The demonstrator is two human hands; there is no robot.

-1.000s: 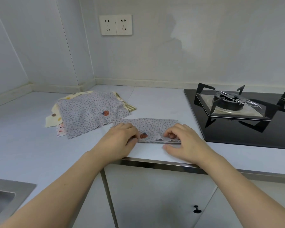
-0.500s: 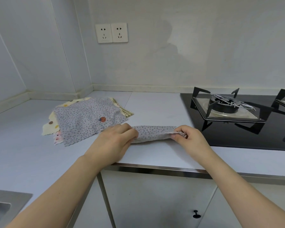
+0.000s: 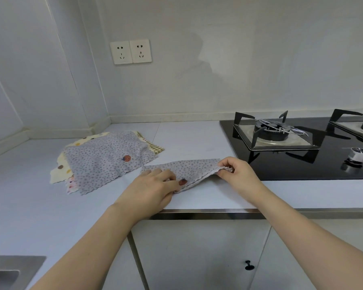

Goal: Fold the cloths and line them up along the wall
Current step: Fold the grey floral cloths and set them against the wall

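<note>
A grey dotted cloth (image 3: 194,169), folded into a long strip, lies near the counter's front edge. My left hand (image 3: 153,190) grips its left end against the counter, beside a small red patch on the fabric. My right hand (image 3: 238,174) pinches the right end and holds it a little above the surface. Further left lies a flat pile of unfolded cloths (image 3: 105,160): a grey dotted one on top, cream, pink and checked ones sticking out beneath it.
A black gas hob (image 3: 302,151) with pan supports fills the counter on the right, its knob (image 3: 357,156) near the front. The wall (image 3: 197,84) with two sockets (image 3: 131,51) runs along the back. A sink corner (image 3: 8,271) shows at lower left.
The folded strip was lifted and turned; its right end now hangs raised in my right hand, and the red patch shows again beside my left hand. The view has tilted upward.
</note>
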